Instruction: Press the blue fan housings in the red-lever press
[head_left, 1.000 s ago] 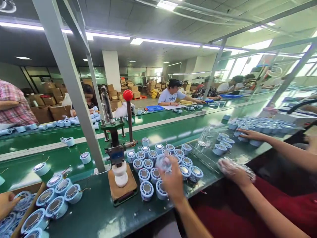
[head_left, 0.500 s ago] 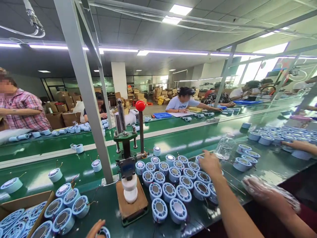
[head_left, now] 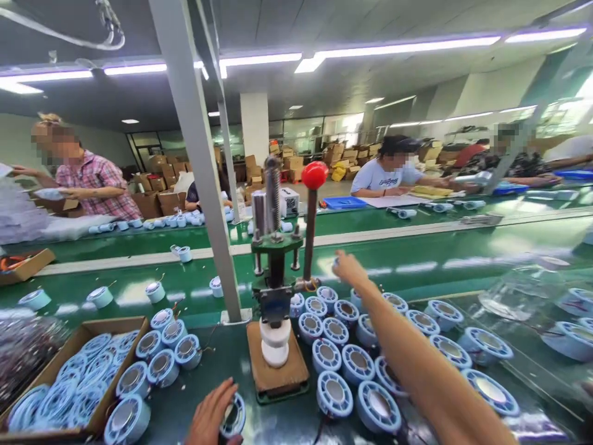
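My left hand (head_left: 214, 411), at the bottom, has its fingers and thumb around a round light-blue plastic part (head_left: 234, 415) with a grey disc in its middle. Right of it stands a hand press (head_left: 277, 296) with a spring, a white plunger over a white seat (head_left: 274, 353), and a lever topped by a red knob (head_left: 315, 175). My right hand (head_left: 351, 269) is raised just right of the lever, apart from it. Its fingers stretch leftward, slightly blurred, and I make out nothing held. Below that arm sit several similar blue parts (head_left: 334, 394).
A cardboard box (head_left: 88, 324) of thin blue rings stands at the left, with more blue parts (head_left: 132, 378) beside it. A grey post (head_left: 204, 154) rises behind the press. Clear plastic (head_left: 509, 290) lies at the right. Co-workers (head_left: 386, 170) sit across the green conveyor (head_left: 417, 247).
The view has swung left and closer. My right hand has moved off the blue parts toward the lever. My left hand now shows more fully, around a blue part. The co-worker's plastic-wrapped hand has left view.
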Tool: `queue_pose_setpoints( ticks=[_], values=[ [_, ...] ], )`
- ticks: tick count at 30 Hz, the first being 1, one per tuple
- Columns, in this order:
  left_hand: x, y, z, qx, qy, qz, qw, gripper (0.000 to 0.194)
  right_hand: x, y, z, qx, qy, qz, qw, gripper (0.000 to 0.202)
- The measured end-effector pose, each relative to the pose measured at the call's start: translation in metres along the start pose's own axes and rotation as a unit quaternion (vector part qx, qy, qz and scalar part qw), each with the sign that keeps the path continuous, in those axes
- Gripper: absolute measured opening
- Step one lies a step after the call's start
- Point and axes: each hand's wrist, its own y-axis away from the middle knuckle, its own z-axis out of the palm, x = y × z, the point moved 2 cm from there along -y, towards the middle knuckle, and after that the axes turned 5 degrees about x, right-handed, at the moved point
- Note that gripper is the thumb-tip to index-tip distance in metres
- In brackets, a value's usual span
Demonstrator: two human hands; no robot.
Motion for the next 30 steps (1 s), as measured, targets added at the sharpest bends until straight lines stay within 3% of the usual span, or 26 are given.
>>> queue_pose_setpoints(
  ticks=[3,6,9,12,14,16,19,23,25,28,30],
  values=[
    [0.01,0.002,-0.01,-0.018,0.033,-0.029,0.999,0.069,0.018,0.044,-0.025,0.008,-0.023,-0.039,0.999,0.048],
    [0.022,0.001,-0.018,-0.037,0.052,-0.071,0.995,0.07,0.02,0.13,-0.028,-0.033,-0.149,-0.166,0.974,0.048],
    [0.031,0.001,-0.021,-0.051,0.046,-0.093,0.993,0.071,-0.012,0.233,-0.006,-0.102,-0.29,-0.329,0.893,0.041],
    [0.035,0.001,-0.023,-0.036,0.019,-0.115,0.993,0.068,-0.061,0.298,0.028,-0.129,-0.318,-0.4,0.85,0.057],
    [0.034,0.002,-0.023,-0.022,0.014,-0.111,0.994,0.064,-0.084,0.313,0.047,-0.118,-0.332,-0.401,0.846,0.059],
    [0.033,0.003,-0.022,-0.014,0.022,-0.087,0.996,0.07,-0.092,0.318,0.064,-0.101,-0.355,-0.378,0.849,0.061],
    [0.029,0.004,-0.018,0.008,0.022,-0.082,0.996,0.081,-0.084,0.323,0.09,-0.059,-0.394,-0.336,0.853,0.069],
    [0.03,0.0,-0.018,0.049,0.035,-0.155,0.986,0.059,-0.075,0.335,0.121,0.055,-0.405,-0.263,0.874,0.065],
    [0.039,-0.003,-0.023,0.054,0.088,-0.168,0.98,0.057,-0.08,0.339,0.13,0.088,-0.41,-0.237,0.877,0.061],
    [0.063,-0.006,-0.031,0.015,0.154,-0.093,0.984,0.07,-0.09,0.34,0.134,0.105,-0.423,-0.224,0.872,0.058],
    [0.078,-0.006,-0.033,-0.016,0.145,-0.033,0.989,0.076,-0.094,0.339,0.134,0.114,-0.428,-0.223,0.869,0.058]
  ],
)
